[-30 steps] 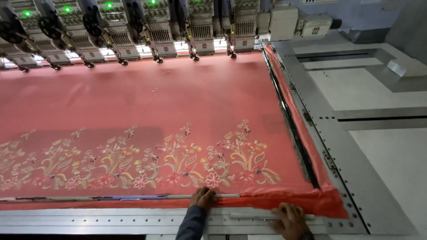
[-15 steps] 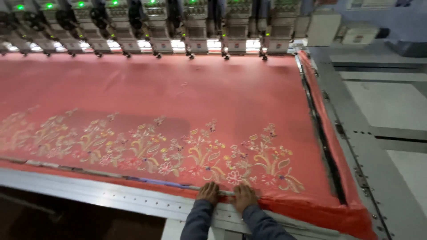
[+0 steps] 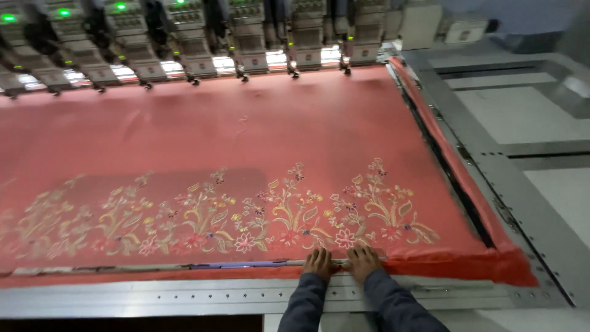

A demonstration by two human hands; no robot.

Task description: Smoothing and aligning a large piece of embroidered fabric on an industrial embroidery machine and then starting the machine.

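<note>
Two hands, the left hand (image 3: 318, 263) and right hand (image 3: 364, 261), are pressed flat, fingers together, side by side on the near edge of a red embroidered cloth (image 3: 246, 141) stretched over a grey metal table (image 3: 153, 298); embroidery heads (image 3: 203, 37) are ranged at 12 o'clock.

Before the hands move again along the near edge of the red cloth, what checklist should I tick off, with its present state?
1. Left hand on the near edge of the red cloth: ok, fingers pressed on it.
2. Right hand beside it: ok, close alongside.
3. Cloth flat over the frame: ok, apart from a faint wrinkle in the middle.
4. Right corner seated: not ok, cloth bunches there.
5. Hands away from the embroidery heads: ok, heads at the far edge.
6. Clamp strip fully gripping: cannot tell.
</note>
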